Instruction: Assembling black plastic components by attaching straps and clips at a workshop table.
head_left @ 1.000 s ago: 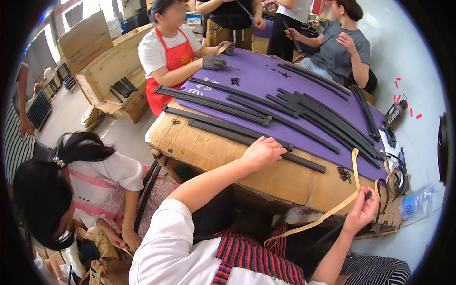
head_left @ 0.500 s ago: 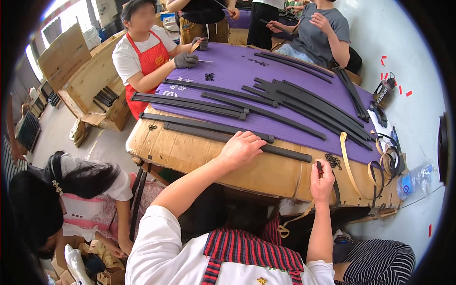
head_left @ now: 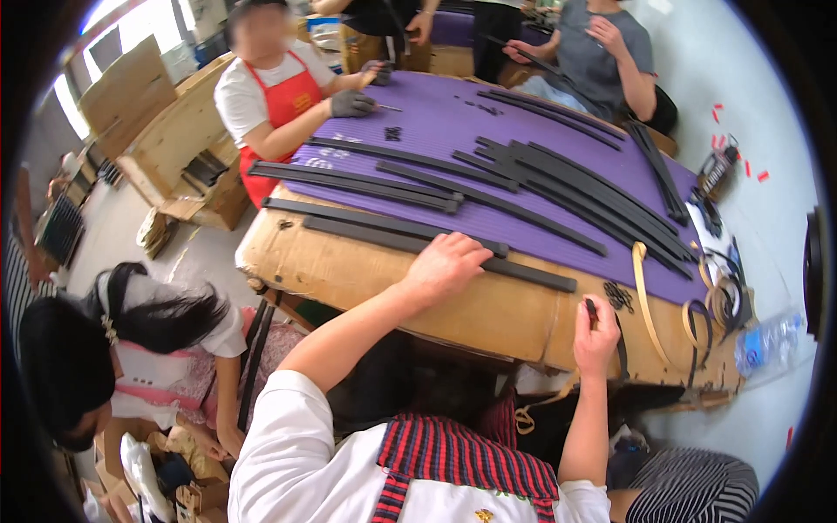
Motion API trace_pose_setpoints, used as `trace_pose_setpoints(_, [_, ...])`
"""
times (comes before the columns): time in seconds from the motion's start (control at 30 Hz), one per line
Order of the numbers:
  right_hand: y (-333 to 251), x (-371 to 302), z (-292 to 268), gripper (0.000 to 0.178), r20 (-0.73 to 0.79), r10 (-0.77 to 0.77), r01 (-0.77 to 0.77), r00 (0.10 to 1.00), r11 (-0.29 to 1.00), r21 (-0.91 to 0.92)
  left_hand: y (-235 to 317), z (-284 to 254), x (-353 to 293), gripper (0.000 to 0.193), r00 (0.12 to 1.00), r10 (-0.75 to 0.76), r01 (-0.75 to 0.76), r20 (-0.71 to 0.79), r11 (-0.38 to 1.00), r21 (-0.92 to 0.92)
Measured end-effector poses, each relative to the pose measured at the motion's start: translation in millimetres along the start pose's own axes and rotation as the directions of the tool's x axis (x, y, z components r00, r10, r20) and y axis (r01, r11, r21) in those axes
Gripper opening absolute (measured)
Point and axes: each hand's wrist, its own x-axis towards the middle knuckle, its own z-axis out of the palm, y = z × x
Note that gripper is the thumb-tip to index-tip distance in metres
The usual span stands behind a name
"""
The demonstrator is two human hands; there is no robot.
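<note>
Palm down, my left hand (head_left: 449, 266) lies across two long black bars near the table's front edge, with its fingers bent over them. The nearer black bar (head_left: 536, 277) runs out to the right from under that hand. My right hand (head_left: 597, 338) is closed in front of the table edge, to the right of the bar's end. Between thumb and fingers it pinches a small black piece (head_left: 591, 306), mostly hidden. Close by on the cardboard lies a heap of small black parts (head_left: 617, 296). A tan strap (head_left: 647, 301) hangs over the edge to the right.
A purple mat (head_left: 392, 105) carries several more black bars (head_left: 575, 187). At the right are coiled straps (head_left: 724, 301), a plastic bottle (head_left: 767, 342) and a dark bottle (head_left: 719, 166). Across the table stands a person in a red apron (head_left: 292, 109); another person (head_left: 174, 349) is at lower left.
The whole view has shifted slightly. My hands stay almost where they were, on the bars and beside the table edge. Across the table, the gloved hands have moved a little.
</note>
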Motion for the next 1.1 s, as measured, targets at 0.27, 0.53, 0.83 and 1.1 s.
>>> trace_pose_setpoints(0.27, [2,-4,-5,0.011,0.043,0.028,-0.031,0.999,0.997,0.071,-1,10,-4,0.032,0.996,0.05,-0.049,-0.071,0.999,0.012])
trace_pose_setpoints(0.53, [-2,-4,-6,0.009,0.031,0.011,-0.011,0.999,1.0,-0.002,-1,6,-3,0.032,0.996,0.088,-0.088,0.012,0.996,-0.007])
trace_pose_setpoints(0.83, [-5,1,-1,0.009,-0.004,-0.05,0.049,0.999,0.996,-0.079,-66,-48,53,0.028,0.996,0.076,-0.071,-0.038,0.99,0.122])
trace_pose_setpoints(1.1, [-10,2,-6,0.01,0.018,-0.059,0.061,0.998,0.991,-0.121,-220,-48,105,0.026,0.975,-0.22,0.195,0.039,0.923,0.332])
